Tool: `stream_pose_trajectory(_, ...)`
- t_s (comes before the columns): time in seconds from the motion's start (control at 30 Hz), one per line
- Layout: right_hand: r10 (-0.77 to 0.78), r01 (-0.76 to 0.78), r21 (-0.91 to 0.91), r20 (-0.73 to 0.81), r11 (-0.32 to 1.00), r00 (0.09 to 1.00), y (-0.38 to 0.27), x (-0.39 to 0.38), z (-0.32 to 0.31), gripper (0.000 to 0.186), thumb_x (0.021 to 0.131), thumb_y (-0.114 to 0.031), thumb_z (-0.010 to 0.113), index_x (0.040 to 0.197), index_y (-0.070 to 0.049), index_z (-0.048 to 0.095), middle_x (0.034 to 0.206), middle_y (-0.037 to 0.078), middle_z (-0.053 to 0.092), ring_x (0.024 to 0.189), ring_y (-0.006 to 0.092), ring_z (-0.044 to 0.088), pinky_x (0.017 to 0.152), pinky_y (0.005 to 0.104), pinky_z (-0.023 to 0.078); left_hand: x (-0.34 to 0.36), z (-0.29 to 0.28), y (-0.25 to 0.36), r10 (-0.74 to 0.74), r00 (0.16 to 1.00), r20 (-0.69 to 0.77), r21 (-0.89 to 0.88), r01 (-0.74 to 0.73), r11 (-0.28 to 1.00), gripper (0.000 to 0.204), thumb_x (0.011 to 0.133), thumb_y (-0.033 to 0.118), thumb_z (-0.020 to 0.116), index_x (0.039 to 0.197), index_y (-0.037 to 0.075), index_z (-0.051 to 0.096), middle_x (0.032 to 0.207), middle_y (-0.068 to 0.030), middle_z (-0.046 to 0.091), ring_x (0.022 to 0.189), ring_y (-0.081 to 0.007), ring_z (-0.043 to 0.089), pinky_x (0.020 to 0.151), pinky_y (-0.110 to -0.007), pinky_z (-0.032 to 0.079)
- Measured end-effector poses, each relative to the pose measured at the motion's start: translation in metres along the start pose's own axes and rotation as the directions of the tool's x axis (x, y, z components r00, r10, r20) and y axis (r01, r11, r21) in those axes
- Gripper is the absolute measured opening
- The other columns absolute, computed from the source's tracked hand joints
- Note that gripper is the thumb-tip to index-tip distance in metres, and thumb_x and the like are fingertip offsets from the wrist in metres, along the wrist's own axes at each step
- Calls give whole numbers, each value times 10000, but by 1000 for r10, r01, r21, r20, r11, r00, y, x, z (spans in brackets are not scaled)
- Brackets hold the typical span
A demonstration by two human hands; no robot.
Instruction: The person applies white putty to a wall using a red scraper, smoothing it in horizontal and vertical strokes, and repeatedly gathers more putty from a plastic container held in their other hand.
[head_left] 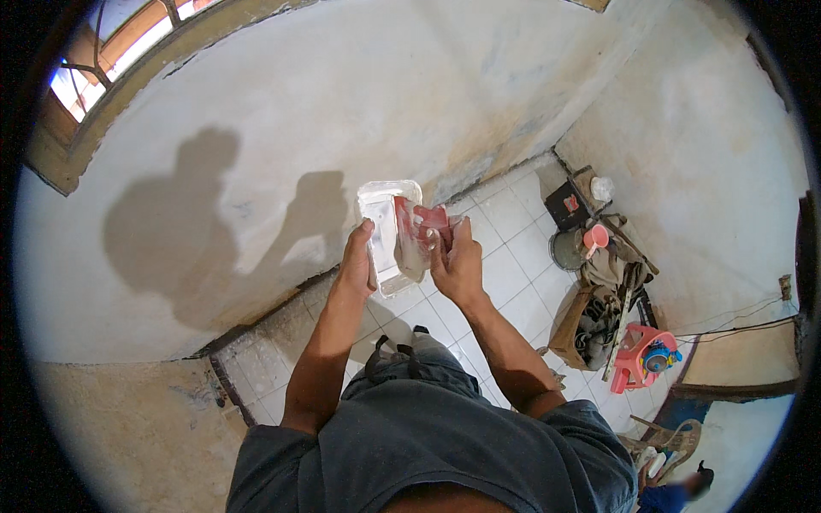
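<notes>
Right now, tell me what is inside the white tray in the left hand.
The white tray shows whitish residue inside. The red scraper, gripped by the right hand, hides much of its right side, so what lies beneath cannot be seen.

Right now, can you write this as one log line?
left hand: holds tray | right hand: holds scraper | scraper: at tray's right side, contact unclear | far right: pink dipper
</notes>
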State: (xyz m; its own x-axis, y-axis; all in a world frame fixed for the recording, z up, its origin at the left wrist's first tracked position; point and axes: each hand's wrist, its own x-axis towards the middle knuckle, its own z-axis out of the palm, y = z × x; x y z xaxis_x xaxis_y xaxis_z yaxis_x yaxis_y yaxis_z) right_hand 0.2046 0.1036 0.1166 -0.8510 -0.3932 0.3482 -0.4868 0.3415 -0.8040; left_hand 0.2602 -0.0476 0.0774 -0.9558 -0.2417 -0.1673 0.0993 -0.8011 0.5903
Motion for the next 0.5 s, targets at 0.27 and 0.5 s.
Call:
stream_pose_trajectory(0.27, -1, 5, -84, 50, 996, 999, -17, -3, -1, 202, 836, -55, 544, 962, 31, 413, 778, 274, 602, 756, 453, 597, 606, 426, 487, 19, 9, -15, 82, 995, -65, 258, -62, 964, 546, 843, 409, 560, 1184, -8, 474, 1069, -129, 573, 961, -210, 580, 808, -355, 490)
stream_pose_trajectory(0.5, -38, 57, 150, -129, 987, 991, 3, 10, 4, 205, 889, -115, 538, 1002, 23, 437, 727, 108, 597, 621, 121, 545, 558, 272, 448, 15, -8, -7, 93, 991, -92, 74, -86, 994, 651, 812, 490, 588, 1226, 6, 455, 1129, -130, 564, 1001, -232, 579, 851, -373, 487)
